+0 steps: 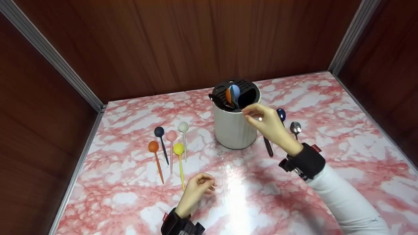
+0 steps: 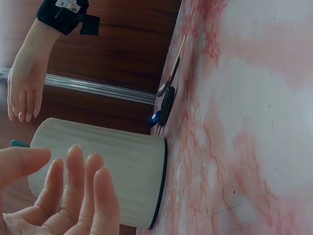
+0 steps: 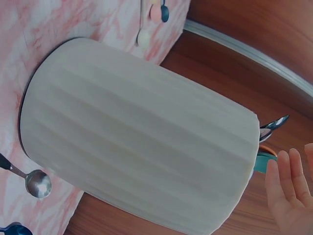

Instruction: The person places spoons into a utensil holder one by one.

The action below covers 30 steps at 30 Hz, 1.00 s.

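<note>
Five coloured spoons (image 1: 179, 148) lie left of the white holder (image 1: 235, 130); left hand (image 1: 196, 189), fingers loosely bent, front-left of it; spoons (image 1: 234, 89) poking from its top; right hand (image 1: 270, 125), fingers relaxed, hovering high at its front-right!

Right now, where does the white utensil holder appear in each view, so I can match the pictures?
Head: the white utensil holder stands upright, just right of centre.
Left wrist: lower left, shown sideways, partly hidden by the left hand.
Right wrist: fills the middle, shown slanted.
Shared landmark: the shiny blue spoon, also left of centre in left wrist and bottom-left corner in right wrist.
</note>
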Tool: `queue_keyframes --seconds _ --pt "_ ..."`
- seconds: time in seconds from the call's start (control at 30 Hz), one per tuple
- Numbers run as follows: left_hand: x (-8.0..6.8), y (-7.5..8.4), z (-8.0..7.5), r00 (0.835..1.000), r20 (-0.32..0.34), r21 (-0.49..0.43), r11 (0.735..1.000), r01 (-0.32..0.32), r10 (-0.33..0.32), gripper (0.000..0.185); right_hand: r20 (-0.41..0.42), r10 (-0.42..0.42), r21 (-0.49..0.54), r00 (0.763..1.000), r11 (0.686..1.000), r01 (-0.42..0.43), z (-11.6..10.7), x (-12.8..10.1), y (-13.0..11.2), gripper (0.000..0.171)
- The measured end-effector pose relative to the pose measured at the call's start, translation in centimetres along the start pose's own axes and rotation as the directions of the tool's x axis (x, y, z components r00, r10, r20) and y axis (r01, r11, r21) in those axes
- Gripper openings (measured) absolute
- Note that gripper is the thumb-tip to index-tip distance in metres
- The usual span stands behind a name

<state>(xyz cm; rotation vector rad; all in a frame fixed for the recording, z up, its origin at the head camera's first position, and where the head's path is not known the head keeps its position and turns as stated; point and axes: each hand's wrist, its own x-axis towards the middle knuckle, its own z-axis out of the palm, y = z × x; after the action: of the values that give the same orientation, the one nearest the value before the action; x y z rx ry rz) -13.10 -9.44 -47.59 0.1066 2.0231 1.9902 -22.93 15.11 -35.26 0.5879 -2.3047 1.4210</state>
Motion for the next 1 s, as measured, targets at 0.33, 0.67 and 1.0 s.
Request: queue_keyframes --seconds 0.33,0.67,1.0 --pt "0.4 0.0 -0.6 1.0 -0.008 0.028 1.0 -0.01 0.01 0.027 0.004 0.041 0.023 0.999 0.999 -0.041 -0.1 -1.8 0.5 0.013" --pt "0.8 0.1 -0.6 0.999 -0.027 0.046 0.999 -0.022 0.023 0.026 0.003 0.063 0.014 0.998 0.998 -0.063 -0.4 -3.2 1.4 0.013" --pt "1.3 0.1 -1.3 0.998 -0.043 0.077 0.996 -0.04 0.044 0.025 0.042 0.151 0.051 0.988 0.987 -0.153 -1.1 -4.5 2.0 0.014"
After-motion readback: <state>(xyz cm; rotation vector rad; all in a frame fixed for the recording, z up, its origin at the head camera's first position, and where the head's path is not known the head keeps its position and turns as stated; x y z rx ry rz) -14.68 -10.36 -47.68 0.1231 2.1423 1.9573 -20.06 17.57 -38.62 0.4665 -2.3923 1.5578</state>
